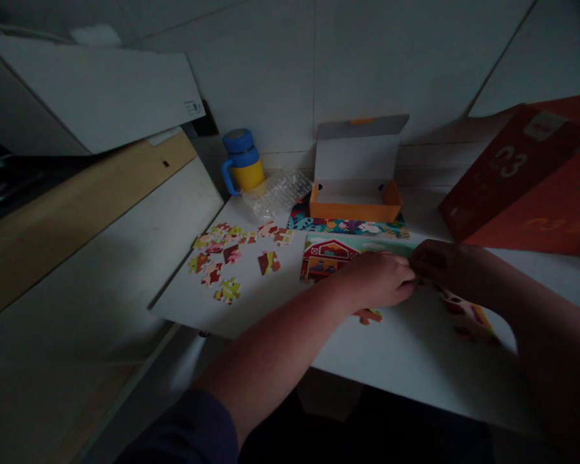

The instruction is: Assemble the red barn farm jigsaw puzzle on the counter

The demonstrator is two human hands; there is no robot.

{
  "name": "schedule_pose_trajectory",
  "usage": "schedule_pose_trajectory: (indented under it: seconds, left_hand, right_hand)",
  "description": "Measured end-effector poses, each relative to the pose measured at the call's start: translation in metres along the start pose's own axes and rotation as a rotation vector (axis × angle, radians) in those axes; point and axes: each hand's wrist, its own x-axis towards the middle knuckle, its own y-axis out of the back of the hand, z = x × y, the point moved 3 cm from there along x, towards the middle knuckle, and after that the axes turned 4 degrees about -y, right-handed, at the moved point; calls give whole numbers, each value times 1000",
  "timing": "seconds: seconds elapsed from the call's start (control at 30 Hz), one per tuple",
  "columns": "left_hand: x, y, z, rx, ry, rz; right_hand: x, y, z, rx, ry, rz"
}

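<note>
My left hand reaches across a partly joined jigsaw puzzle with a red barn on it. Its fingers are curled together at the puzzle's right side. Close against them is my right hand, its fingers bent in a pinch. Whatever lies between the fingertips is hidden and dark. An orange-brown puzzle piece sticks out below my left wrist. Brown and cream pieces lie under and beside my right forearm. Loose puzzle pieces are spread at the table's left, with one piece nearer the puzzle.
Behind the puzzle stands an open orange box on a patterned strip. Clear bubble wrap and a blue-and-yellow mug are at the back left. A large orange box stands at the right. White panels border the left side.
</note>
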Motion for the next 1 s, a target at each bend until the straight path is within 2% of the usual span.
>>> schedule_pose_trajectory:
  seconds: [0.37, 0.73, 1.0]
  left_hand:
    - [-2, 9, 2, -39, 19, -35]
    - [-2, 8, 2, -39, 13, -47]
    - [-2, 9, 3, -44, 9, -59]
  right_hand:
    - [-2, 3, -14, 13, 93, -12]
    - [0, -4, -6, 59, 27, -12]
    - [-15, 1, -18, 60, 37, 31]
